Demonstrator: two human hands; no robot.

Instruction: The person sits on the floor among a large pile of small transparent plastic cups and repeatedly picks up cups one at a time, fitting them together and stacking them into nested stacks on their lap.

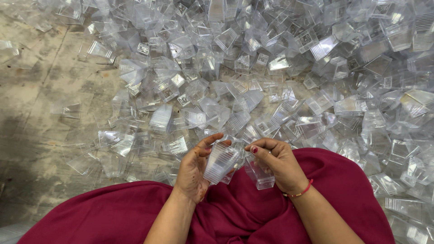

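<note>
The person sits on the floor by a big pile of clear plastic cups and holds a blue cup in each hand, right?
Not quite: the cups are clear, not blue. The head view shows the left hand holding a clear ribbed cup and the right hand a clear cup, beside the pile.

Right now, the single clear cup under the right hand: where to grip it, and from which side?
Grip the clear cup across its two flat opposite walls near the wider rim, coming from above, much as the right hand does. It is square and tapered, so flat walls seat the fingers better than corners. The left hand holds a ribbed stack alongside.
</note>
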